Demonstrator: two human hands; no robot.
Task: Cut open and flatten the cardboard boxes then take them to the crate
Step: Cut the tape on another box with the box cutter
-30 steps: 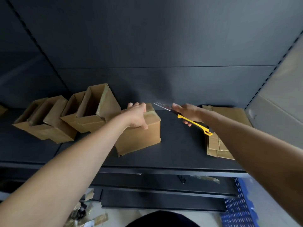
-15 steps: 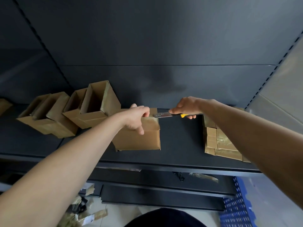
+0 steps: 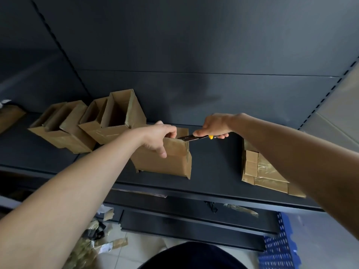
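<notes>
Matte brown cardboard box (image 3: 165,162), upright, taped corner: left hand (image 3: 158,135) fingers curl over its top rim. Right hand (image 3: 213,126) fingers clasp a yellow-handled knife (image 3: 191,138), blade touching the rim beside them.

Dark grey metal shelf (image 3: 213,169) w/ matching back panel (image 3: 194,45) fills the view — lower shelf (image 3: 194,224) beneath, pale tile floor (image 3: 139,243) w/ scraps (image 3: 83,249) btm left, beige wall (image 3: 342,105) on rt.

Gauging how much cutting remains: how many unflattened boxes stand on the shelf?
5: the box being cut, held by the left hand; a middle pair leaning beside it; a left pair further along. More may hide off-frame.
</notes>
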